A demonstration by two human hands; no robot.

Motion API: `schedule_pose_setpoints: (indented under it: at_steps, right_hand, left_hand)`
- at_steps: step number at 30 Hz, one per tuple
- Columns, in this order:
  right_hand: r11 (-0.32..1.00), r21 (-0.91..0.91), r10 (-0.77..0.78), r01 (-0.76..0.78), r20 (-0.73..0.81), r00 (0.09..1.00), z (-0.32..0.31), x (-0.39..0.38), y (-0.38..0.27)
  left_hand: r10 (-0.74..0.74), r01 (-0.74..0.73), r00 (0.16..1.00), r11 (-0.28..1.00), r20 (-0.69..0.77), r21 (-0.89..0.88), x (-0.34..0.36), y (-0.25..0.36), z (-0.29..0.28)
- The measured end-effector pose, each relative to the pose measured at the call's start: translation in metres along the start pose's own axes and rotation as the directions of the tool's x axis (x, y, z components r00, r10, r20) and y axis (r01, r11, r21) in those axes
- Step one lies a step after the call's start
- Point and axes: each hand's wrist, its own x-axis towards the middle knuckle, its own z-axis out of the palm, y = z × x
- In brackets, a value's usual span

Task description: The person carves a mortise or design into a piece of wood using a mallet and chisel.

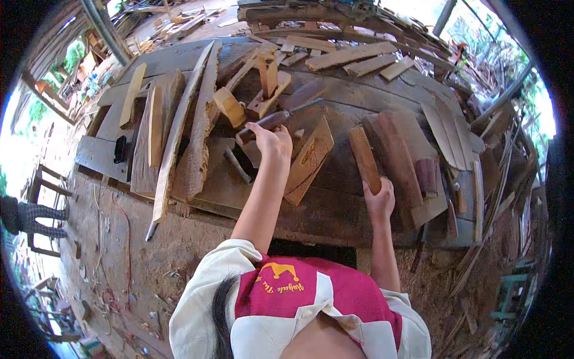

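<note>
On the cluttered worktop (333, 194), the left hand (273, 143) has its fingers around a dark-handled tool (275, 119) near a pale block (228, 106); the right hand (380, 197) grips a brown block (363, 155) by its near end only, so it could tip

This was a woodworking workshop, open-sided and rustic. Its broad plank surface (327, 222) was crowded with rough-edged boards (202, 134), short cut slats (353, 57) and a pale chunky block (229, 106), and a chisel-like tool (276, 119) with a dark handle showed among them. Scrap wood (182, 27) littered the ground beyond; long strips (507, 176) were heaped at the right. The floor (158, 251) looked like bare earth, and greenery (75, 55) showed past the posts (104, 30).
</note>
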Motion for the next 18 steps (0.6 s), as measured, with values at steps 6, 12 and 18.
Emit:
schedule_pose_setpoints:
  at_steps: [6,12,18]
  right_hand:
    - [0.999,-0.025,-0.030,0.030,0.008,1.000,0.004,0.000,0.007]
    - [1.000,0.018,0.011,-0.012,0.065,0.998,-0.002,0.001,-0.006]
    - [1.000,-0.009,-0.024,0.025,0.051,0.998,0.006,0.002,0.005]
  left_hand:
    - [-0.051,0.051,0.991,0.999,-0.127,-0.004,0.035,-0.009,-0.016]
    - [-0.136,0.141,0.985,0.989,-0.110,0.041,0.033,0.001,-0.019]
    - [-0.439,0.231,0.845,0.814,0.306,0.532,-0.006,0.035,-0.041]
